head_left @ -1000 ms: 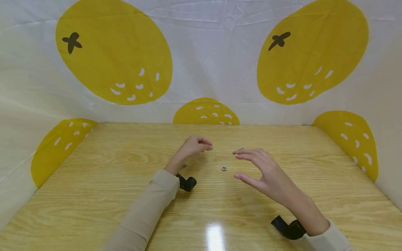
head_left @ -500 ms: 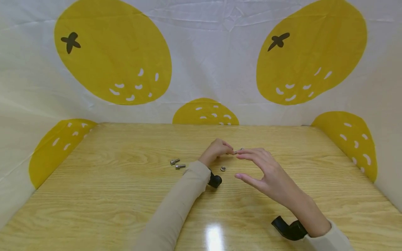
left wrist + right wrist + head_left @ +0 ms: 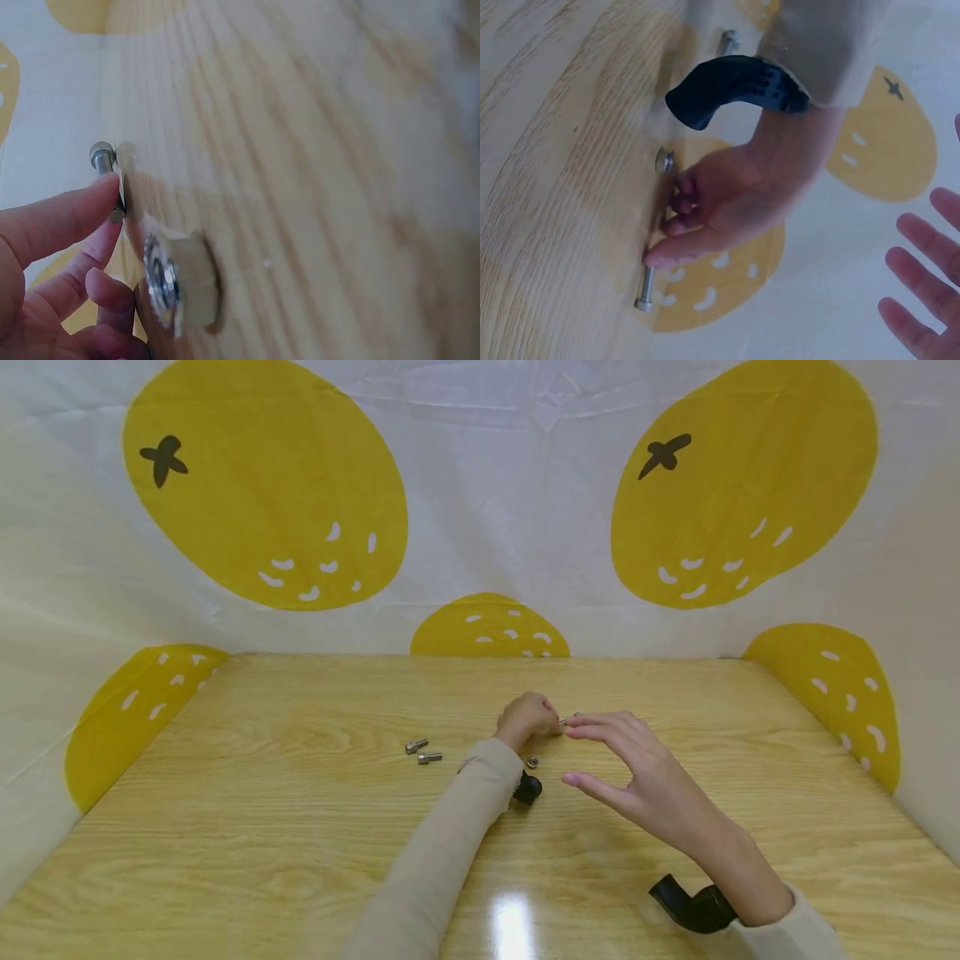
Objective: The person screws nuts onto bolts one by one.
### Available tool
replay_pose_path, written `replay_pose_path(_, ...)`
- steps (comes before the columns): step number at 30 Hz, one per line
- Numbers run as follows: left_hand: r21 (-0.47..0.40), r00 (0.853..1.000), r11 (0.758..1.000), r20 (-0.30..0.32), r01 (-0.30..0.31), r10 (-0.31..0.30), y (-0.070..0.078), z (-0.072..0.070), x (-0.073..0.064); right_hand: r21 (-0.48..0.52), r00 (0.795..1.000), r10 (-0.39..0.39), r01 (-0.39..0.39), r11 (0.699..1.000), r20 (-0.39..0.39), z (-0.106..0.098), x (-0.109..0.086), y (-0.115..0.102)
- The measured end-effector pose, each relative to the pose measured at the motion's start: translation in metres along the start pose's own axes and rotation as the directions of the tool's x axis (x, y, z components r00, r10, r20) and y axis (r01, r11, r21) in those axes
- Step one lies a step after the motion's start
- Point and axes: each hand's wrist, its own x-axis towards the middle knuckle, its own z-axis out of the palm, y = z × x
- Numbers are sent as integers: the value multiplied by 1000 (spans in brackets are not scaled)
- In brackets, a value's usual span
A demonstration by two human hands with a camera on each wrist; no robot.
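1. Head view: your left hand (image 3: 527,718) reaches forward over the wood-grain table (image 3: 300,818), its fingertips at a long socket-head screw (image 3: 562,722). Your right hand (image 3: 637,768) is held beside it, fingers extended and thumb set well apart, gripping nothing. A metal nut (image 3: 532,762) sits on the table just nearer you than your left hand; two short socket-head screws (image 3: 430,758) lie together to the left.
2. Left wrist view: your left thumb and index finger pinch the long socket-head screw by its shank, its head projecting past the thumb, while the other fingers curl loosely. You cannot tell whether the screw touches the wood. The nut stands close to those fingers.
3. Right wrist view: your left hand bends down from a wrist wearing a black curved device (image 3: 735,86); your right fingers show spread and clear of the screw.
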Motion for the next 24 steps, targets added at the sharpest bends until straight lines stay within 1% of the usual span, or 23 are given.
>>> replay_pose_path(2,40,1000,999,-6,10,-10,1,0,-1,-1,1000,-6,6,1000,-4,0,0,0)
replay_pose_path(5,59,1000,998,-12,14,-14,3,1,-1,2,1000,-10,10,1000,-6,0,1,0)
replay_pose_path(9,51,1000,998,-11,29,-29,3,1,-1,3,1000,-3,3,1000,3,0,0,1)
replay_pose_path(12,52,999,997,-3,52,-52,3,0,-1,2,1000,4,-4,1000,11,0,0,0)
replay_pose_path(15,41,999,998,14,50,-51,2,-2,1,4,1000,2,-3,1000,10,0,1,1)
replay_pose_path(18,-25,999,999,44,24,-22,-3,-3,7,5,1000,4,-4,1000,11,1,0,1)
replay_pose_path(20,-104,998,995,65,-4,11,-8,-3,12,3,1000,9,-9,1000,13,1,0,1)
replay_pose_path(22,-186,995,982,86,-24,40,-12,-4,14,2,1000,12,-12,1000,15,1,0,0)
replay_pose_path(24,-268,992,962,100,-46,75,-16,-6,14,-1,1000,12,-12,1000,16,1,0,1)
